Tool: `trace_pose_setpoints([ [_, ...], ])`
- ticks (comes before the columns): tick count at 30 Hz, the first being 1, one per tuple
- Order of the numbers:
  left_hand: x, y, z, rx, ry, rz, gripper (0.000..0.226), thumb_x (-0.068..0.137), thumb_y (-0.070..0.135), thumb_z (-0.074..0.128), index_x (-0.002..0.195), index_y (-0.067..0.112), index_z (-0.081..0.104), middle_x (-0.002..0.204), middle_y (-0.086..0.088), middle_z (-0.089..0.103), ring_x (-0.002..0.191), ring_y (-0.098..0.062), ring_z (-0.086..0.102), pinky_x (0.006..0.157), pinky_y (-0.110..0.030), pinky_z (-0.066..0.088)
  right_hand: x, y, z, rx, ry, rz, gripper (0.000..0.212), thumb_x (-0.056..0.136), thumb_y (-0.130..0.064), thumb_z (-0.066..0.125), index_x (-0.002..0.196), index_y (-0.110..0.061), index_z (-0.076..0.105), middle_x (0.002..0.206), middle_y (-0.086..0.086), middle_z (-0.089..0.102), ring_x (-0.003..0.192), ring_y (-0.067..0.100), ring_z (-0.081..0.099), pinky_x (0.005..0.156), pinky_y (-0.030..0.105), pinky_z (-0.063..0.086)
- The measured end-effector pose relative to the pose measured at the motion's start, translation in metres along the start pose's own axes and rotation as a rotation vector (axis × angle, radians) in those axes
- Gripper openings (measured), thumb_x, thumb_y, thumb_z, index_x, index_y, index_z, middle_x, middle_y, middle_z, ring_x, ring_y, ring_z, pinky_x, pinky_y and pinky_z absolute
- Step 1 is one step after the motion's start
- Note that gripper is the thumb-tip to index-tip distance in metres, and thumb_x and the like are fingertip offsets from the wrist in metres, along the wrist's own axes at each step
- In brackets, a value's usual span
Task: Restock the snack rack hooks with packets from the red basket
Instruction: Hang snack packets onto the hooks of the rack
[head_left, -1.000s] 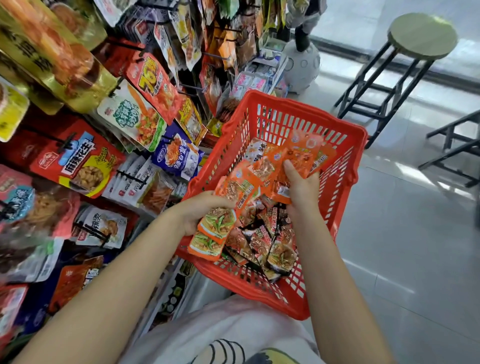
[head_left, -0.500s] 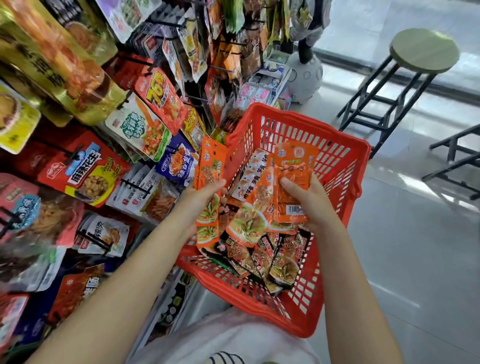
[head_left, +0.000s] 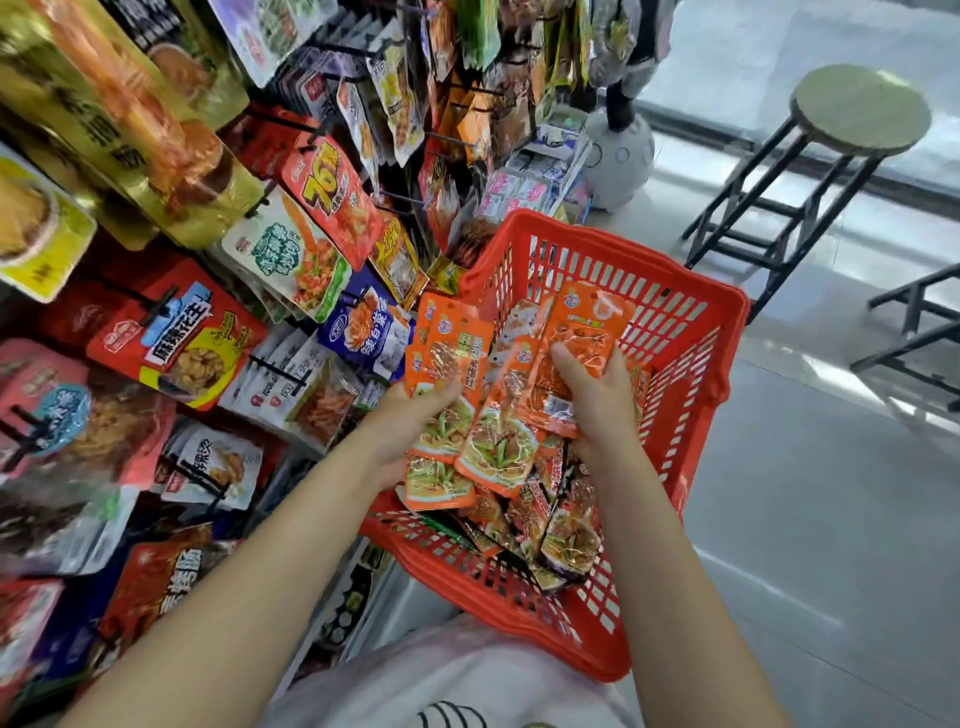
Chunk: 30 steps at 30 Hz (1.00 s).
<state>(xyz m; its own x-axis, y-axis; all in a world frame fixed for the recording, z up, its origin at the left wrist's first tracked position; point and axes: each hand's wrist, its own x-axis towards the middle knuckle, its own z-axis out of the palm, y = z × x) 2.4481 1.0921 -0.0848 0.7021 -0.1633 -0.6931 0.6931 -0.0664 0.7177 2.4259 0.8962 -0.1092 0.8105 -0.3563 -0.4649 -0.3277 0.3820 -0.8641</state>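
A red basket (head_left: 691, 332) sits in front of me, right of the snack rack (head_left: 218, 291), with several snack packets piled inside. My left hand (head_left: 410, 421) grips a stack of orange packets (head_left: 449, 353) at the basket's left side. My right hand (head_left: 597, 400) holds another bunch of orange packets (head_left: 582, 327) above the pile, thumb pressed on their front. Darker packets (head_left: 561, 535) lie loose on the basket floor. The rack's black hooks (head_left: 275, 364) carry hanging packets of many kinds.
A round-topped black stool (head_left: 831, 140) stands on the tiled floor at the back right. A second black frame (head_left: 914, 338) is at the right edge. A white round-based stand (head_left: 618, 150) sits behind the basket.
Both hands lifted the orange packets up out of the pile and turned them upright. The left-hand stack now stands near the basket's left rim, close to the rack.
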Motion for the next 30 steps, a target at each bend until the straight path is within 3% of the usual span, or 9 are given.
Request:
trace_pose_setpoints([
  [2,-0.001,-0.001,0.0,0.001,0.021,0.009,0.101,0.077,0.05,0.082,0.156,0.018,0.028,0.161,-0.002,0.033,0.149,-0.028,0.03,0.121,-0.054,0.023,0.0,-0.001,0.001,-0.003,0.002,-0.004,0.062,0.083,-0.034,0.08,0.137,-0.024,0.05,0.124,-0.001,0.069,0.114,0.022,0.066,0.103,0.054,0.05],
  [5,-0.006,-0.002,0.008,0.079,-0.047,0.048,0.038,0.083,0.026,0.082,0.11,0.03,0.055,0.115,0.01,0.061,0.119,-0.014,0.056,0.112,-0.035,0.029,-0.004,0.001,0.011,-0.031,-0.027,-0.042,0.063,0.078,-0.041,0.082,0.132,-0.03,0.052,0.124,-0.003,0.069,0.115,0.022,0.066,0.102,0.055,0.05],
  [9,0.002,-0.005,0.002,0.211,-0.039,0.149,0.058,0.073,0.02,0.09,0.121,0.023,0.057,0.114,0.011,0.065,0.109,-0.008,0.06,0.106,-0.035,0.038,-0.007,0.006,0.019,-0.022,-0.038,-0.066,0.075,0.085,-0.037,0.078,0.147,-0.028,0.037,0.123,-0.014,0.061,0.12,0.015,0.058,0.109,0.051,0.044],
  [14,0.012,-0.013,-0.008,0.207,0.047,0.143,0.127,0.041,0.057,0.099,0.148,0.015,0.044,0.147,-0.003,0.053,0.134,-0.027,0.05,0.115,-0.053,0.037,-0.01,0.01,0.023,-0.071,-0.029,-0.048,0.073,0.077,-0.05,0.079,0.139,-0.036,0.043,0.131,-0.005,0.063,0.12,0.02,0.062,0.104,0.055,0.048],
  [17,0.006,-0.013,-0.011,0.055,0.104,0.096,0.086,0.068,0.03,0.094,0.137,0.006,0.048,0.138,-0.001,0.055,0.133,-0.023,0.047,0.112,-0.042,0.031,-0.002,0.008,0.01,-0.039,0.058,-0.052,0.058,0.09,-0.025,0.074,0.14,-0.024,0.045,0.125,0.001,0.066,0.113,0.021,0.066,0.103,0.054,0.05],
  [20,0.001,-0.013,-0.014,-0.034,0.213,0.075,0.101,0.076,0.023,0.089,0.153,0.001,0.028,0.158,-0.013,0.037,0.147,-0.03,0.033,0.117,-0.049,0.027,0.005,0.002,-0.005,0.071,0.095,-0.027,0.048,0.091,-0.02,0.073,0.135,-0.017,0.052,0.121,0.005,0.07,0.109,0.025,0.069,0.099,0.055,0.052],
  [23,-0.001,-0.011,-0.013,-0.069,0.25,0.092,0.11,0.073,0.026,0.09,0.156,0.0,0.022,0.16,-0.014,0.033,0.147,-0.032,0.031,0.118,-0.051,0.026,-0.001,-0.002,0.0,0.118,-0.048,0.057,0.038,0.093,-0.018,0.07,0.128,-0.012,0.057,0.113,0.011,0.073,0.099,0.031,0.072,0.087,0.052,0.059],
  [27,0.011,-0.015,-0.015,-0.114,0.194,0.134,0.127,0.041,0.049,0.102,0.148,0.012,0.044,0.146,-0.01,0.054,0.136,-0.033,0.05,0.114,-0.058,0.036,-0.017,0.009,0.026,0.05,-0.234,0.135,0.057,0.087,-0.027,0.077,0.137,-0.021,0.05,0.124,0.011,0.069,0.108,0.033,0.07,0.092,0.057,0.056],
  [30,0.007,-0.012,-0.019,-0.126,0.163,0.133,0.1,0.039,0.05,0.102,0.127,0.016,0.065,0.12,-0.005,0.073,0.116,-0.03,0.067,0.104,-0.056,0.048,-0.026,0.011,0.037,0.085,-0.307,0.18,0.051,0.093,-0.02,0.07,0.139,-0.024,0.047,0.125,0.011,0.069,0.108,0.033,0.07,0.092,0.057,0.056],
])
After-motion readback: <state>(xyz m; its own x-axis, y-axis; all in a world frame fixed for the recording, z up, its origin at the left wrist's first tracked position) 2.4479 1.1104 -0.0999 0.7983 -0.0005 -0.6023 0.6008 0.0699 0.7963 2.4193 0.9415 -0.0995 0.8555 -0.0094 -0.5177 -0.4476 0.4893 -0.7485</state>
